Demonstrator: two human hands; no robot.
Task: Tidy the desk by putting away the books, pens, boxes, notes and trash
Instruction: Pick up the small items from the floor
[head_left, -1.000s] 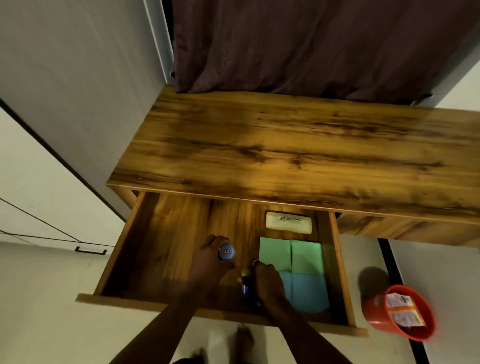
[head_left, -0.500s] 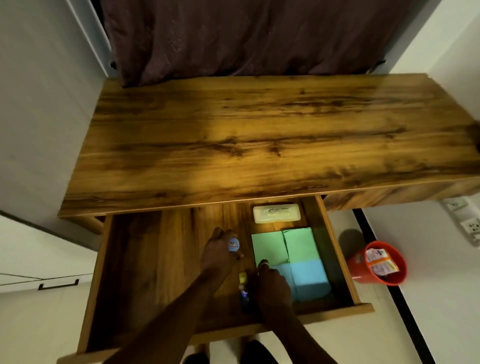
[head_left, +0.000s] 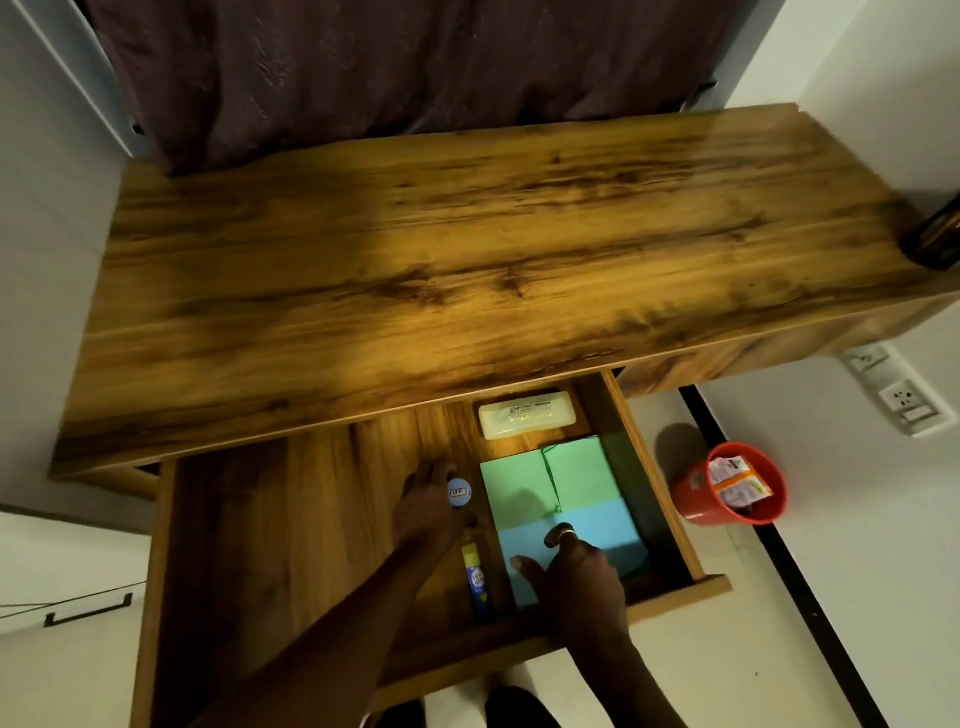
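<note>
Head view: both hands work inside the open drawer (head_left: 675, 592) under the worktop (head_left: 467, 260).
Left hand (head_left: 428, 512) grips a blue-capped tube (head_left: 460, 492), cap upward, just beside the green and blue notes (head_left: 571, 493). Right hand (head_left: 582, 577) rests on the notes, fingers loosely bent, holding nothing. The tube is judged light, rigid and smooth, so it is best held round the body, not the cap.

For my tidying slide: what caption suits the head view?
In the open drawer, left hand holds a blue-capped item; right hand over coloured notes, glue stick between.
</note>
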